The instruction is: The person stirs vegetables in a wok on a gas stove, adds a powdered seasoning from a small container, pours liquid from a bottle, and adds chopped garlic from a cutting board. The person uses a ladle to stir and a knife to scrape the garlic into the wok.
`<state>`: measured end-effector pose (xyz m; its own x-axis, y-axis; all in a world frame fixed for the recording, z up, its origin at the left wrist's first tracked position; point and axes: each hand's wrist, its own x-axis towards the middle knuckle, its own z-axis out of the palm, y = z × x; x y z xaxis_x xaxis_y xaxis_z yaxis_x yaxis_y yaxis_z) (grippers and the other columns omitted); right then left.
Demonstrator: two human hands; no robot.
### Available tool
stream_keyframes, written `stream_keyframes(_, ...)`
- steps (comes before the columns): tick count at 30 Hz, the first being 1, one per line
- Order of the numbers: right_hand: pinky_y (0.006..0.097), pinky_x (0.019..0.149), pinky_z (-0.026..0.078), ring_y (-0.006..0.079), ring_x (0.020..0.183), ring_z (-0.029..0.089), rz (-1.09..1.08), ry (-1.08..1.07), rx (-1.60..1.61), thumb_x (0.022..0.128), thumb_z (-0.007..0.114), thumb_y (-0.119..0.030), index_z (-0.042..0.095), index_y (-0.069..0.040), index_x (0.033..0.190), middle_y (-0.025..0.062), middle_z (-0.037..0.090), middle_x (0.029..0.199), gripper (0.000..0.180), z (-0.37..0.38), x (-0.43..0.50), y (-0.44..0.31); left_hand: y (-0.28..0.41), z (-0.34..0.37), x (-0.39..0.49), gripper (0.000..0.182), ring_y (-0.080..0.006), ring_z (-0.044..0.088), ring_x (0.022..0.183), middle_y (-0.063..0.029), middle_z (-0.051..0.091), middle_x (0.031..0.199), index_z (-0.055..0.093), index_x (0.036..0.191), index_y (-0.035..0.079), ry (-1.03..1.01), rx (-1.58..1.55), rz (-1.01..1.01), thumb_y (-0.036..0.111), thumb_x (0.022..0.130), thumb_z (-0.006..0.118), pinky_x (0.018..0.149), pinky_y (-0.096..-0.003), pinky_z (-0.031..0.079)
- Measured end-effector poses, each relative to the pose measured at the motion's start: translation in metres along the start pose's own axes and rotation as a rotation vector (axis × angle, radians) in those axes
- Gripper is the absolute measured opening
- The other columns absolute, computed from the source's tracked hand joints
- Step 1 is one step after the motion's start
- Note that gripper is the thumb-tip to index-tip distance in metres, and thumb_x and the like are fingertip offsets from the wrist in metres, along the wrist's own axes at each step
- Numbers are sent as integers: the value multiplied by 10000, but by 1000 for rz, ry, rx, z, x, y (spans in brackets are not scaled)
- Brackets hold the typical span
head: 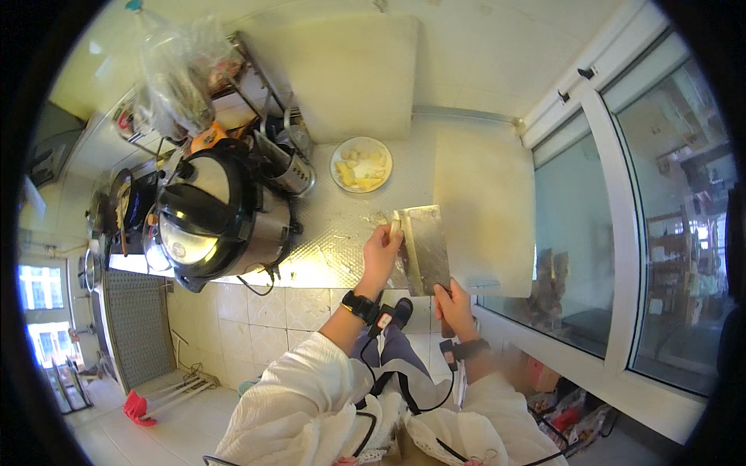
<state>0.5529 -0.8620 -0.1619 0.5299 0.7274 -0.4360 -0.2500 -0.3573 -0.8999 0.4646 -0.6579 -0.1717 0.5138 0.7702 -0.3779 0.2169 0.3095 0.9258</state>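
With my right hand [453, 306] I grip the handle of a cleaver [426, 250], its broad blade pointing away from me over the counter's front part. My left hand [382, 253] pinches a small pale piece of food [396, 228], possibly garlic or ginger, close beside the blade's left edge. Whether the blade touches the piece I cannot tell. Beyond my hands, a white plate [362, 140] holds several pale cloves and yellow pieces [367, 183]. A white cutting board [486, 204] lies to the right of the cleaver.
An electric pressure cooker [224, 215] stands on the counter at left, beside a perforated metal utensil holder [298, 176]. Scraps lie on the textured metal countertop [326, 224]. Another white board [361, 76] leans on the back wall. A glazed sliding door [618, 233] borders the right side.
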Motion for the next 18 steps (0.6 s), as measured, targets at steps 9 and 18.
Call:
stream_keyframes(9, 305, 473, 405, 128, 534, 473, 36, 397, -8, 1029, 566, -353, 536, -113, 832, 2, 492, 640, 311, -119, 118, 142, 36, -132, -88, 203, -107, 647, 859, -14, 669, 949, 623, 1130, 44, -219, -168, 58, 217, 1023, 636, 769, -274, 540)
stream_keyframes(18, 453, 864, 534, 356, 1017, 682, 77, 118, -1074, 989, 587, -358, 686, 106, 1084, 274, 707, 1059, 483, -91, 113, 7, 58, -383, -284, 392, -131, 659, 1009, -60, 683, 1105, 620, 1274, 11, -5, -214, -114, 323, 1036, 614, 891, -287, 558)
